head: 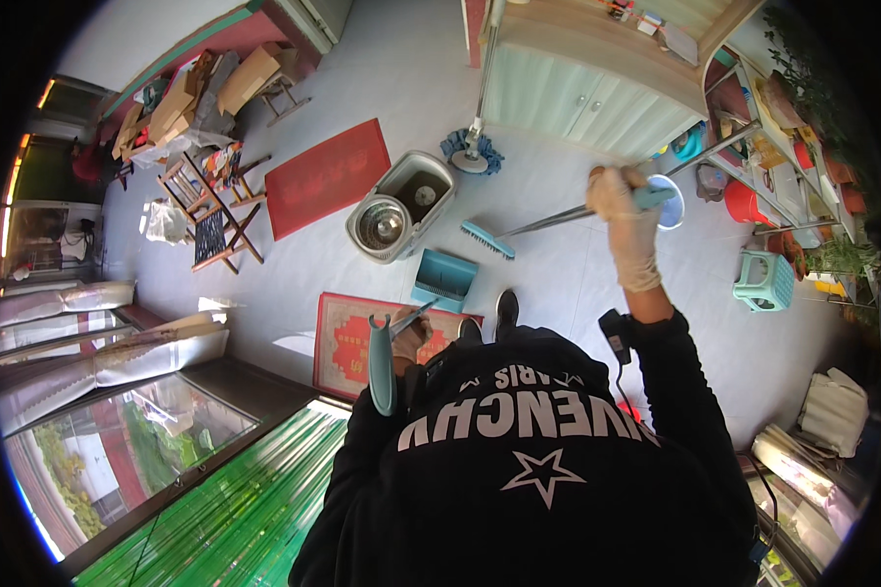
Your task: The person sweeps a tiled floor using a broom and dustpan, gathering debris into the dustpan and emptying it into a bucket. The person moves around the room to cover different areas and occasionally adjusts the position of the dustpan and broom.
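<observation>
My gloved right hand (626, 213) grips the handle of a broom (550, 221), raised out to my right. The broom's blue head (489, 241) is low over the grey floor, with its dark bristles toward the dustpan; whether they touch the floor I cannot tell. In my gloved left hand (410, 336) is the shaft of a long-handled blue dustpan (446, 279), whose curved grip (382, 367) rises beside my left arm. The dustpan's tray overlaps the edge of a red patterned mat (352, 341) in front of my shoes (507, 312).
A grey mop bucket (404, 205) with a spinner basket stands just beyond the dustpan. Behind it are a blue mop (473, 152) and a plain red mat (330, 178). Folding chairs (216, 220) are at left; a light-blue stool (763, 281) and metal rack (778, 161) are at right.
</observation>
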A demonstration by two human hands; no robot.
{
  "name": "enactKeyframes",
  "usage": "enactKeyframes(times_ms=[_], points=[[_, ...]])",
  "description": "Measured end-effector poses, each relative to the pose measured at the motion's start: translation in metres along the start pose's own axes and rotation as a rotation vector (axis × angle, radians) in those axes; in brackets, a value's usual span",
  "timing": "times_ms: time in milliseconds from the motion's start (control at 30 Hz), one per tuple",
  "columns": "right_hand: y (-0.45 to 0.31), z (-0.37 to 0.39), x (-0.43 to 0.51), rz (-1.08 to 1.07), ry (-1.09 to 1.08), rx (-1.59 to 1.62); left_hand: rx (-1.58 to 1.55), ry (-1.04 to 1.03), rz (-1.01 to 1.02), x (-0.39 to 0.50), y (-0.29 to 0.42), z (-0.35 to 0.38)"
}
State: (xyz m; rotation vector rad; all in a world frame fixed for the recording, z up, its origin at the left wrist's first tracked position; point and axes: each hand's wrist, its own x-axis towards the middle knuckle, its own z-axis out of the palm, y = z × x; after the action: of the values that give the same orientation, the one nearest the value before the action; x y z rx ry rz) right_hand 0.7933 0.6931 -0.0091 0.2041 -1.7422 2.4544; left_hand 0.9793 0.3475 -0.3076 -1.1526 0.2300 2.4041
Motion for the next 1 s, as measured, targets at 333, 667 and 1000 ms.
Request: enactKeyframes(times_ms=[333,667,1000], points=[[0.012,0.021,-0.004,-0.039,-0.104,-0.291,0.121,-0.125,0.295,0.03,-0.018,-0.04],[0.077,0.006,-0.025,-0.169,-0.121,-0.809,0.05,-0.012,0.096,0.006,-0.004,-0.021],[0.105,0.011,-0.072,-0.023,-0.218,-0.959,0.107,0.136,0.204,0.016,-0.001,-0.01]])
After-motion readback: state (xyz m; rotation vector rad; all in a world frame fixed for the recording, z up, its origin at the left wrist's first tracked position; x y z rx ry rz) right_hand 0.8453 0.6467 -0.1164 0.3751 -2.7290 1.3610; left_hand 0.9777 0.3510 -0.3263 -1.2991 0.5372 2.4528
